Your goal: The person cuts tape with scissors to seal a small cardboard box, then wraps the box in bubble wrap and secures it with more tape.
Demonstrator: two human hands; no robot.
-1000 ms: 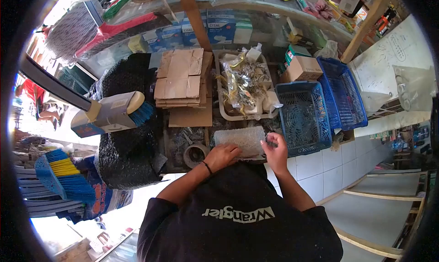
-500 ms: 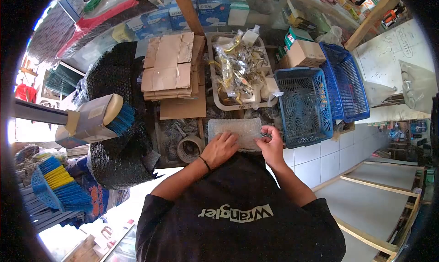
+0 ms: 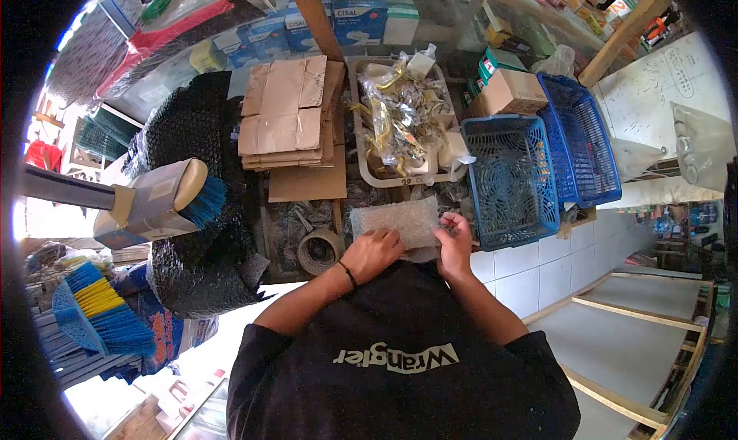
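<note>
A rectangular package in clear bubble wrap (image 3: 401, 218) lies flat on the work surface, close to the person's body. My left hand (image 3: 374, 253) rests on its lower left edge, fingers spread over the wrap; a dark band circles the wrist. At the right end of the package is my right hand (image 3: 454, 242), with thumb and fingers closed together at the wrap's edge. What lies between those fingertips is too small to make out. A tape roll (image 3: 319, 251) sits left of my left hand.
Behind the package stands a white tray (image 3: 382, 180) of bagged metal fittings, with stacked cardboard (image 3: 283, 117) to its left. Two blue baskets (image 3: 511, 180) are on the right. Black bubble wrap (image 3: 192, 148) and a brush (image 3: 201, 198) are at the left.
My right hand has shifted slightly, its fingers drawn closer together at the package's right end. The package has tilted a little, its right end farther from the body. My left hand has barely moved.
</note>
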